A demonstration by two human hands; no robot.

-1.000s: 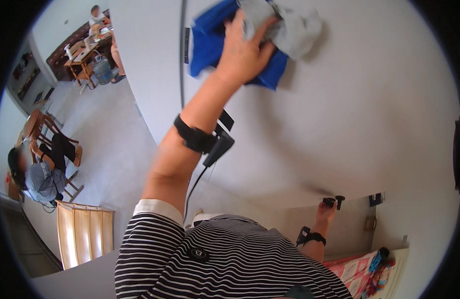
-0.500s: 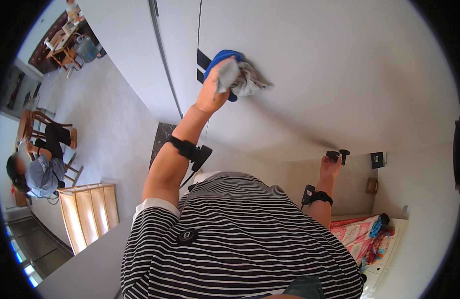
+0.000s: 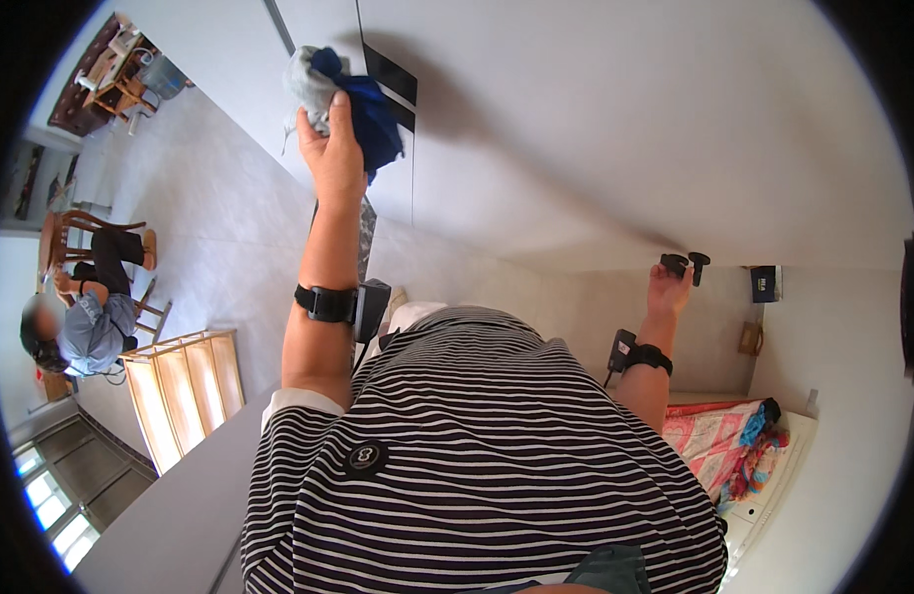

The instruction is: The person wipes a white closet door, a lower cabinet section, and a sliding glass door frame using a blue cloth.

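My left hand (image 3: 336,158) grips a bunched grey cloth (image 3: 306,84) and a dark blue cloth (image 3: 376,124) between thumb and fingers. They are held at the white panel (image 3: 576,109), just left of its dark inset strip (image 3: 390,74). Some fingers of this hand are hidden behind the cloths. Farther right, my right hand (image 3: 665,292) is closed on a black door handle (image 3: 699,267) at the panel's lower edge. Black straps with small boxes sit on both my forearms.
A person (image 3: 91,322) sits on a wooden chair at the left, near a light wooden rack (image 3: 185,391). A desk and a blue water bottle (image 3: 164,77) stand at the far left. At the lower right lies patterned red bedding (image 3: 710,445); a dark box (image 3: 764,284) is near the wall.
My left hand has swung left and farther away with the cloths, from the right side of the dark strips to their left, and has turned. My right hand stays at the handle.
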